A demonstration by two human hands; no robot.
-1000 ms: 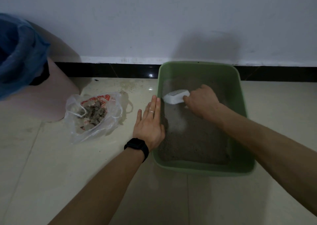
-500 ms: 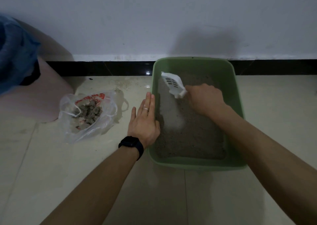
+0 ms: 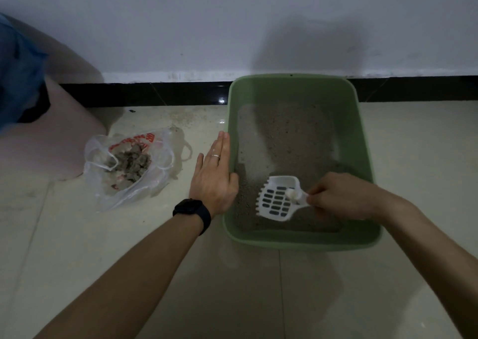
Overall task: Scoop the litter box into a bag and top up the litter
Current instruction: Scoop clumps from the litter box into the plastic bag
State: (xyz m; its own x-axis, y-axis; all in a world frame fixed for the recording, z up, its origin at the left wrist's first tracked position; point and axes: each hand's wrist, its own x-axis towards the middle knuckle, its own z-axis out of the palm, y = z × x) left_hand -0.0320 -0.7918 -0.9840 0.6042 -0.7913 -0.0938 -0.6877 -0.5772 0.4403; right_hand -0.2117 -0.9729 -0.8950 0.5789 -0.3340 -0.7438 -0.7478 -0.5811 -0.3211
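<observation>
A green litter box with grey litter stands on the tiled floor against the wall. My right hand grips the handle of a white slotted scoop, which lies over the litter near the box's front edge with a small pale clump near its handle end. My left hand is flat with straight fingers, pressing against the outside of the box's left wall. A clear plastic bag with red print lies open on the floor to the left, holding grey clumps.
A pink bin lined with a blue bag stands at the far left by the wall. Loose litter grains are scattered on the floor behind the plastic bag. Bare tiles stretch in front of the box.
My right hand has pulled the scoop from the far left part of the box back to its front edge. A small clump now sits in the scoop. My left hand stays on the box's side.
</observation>
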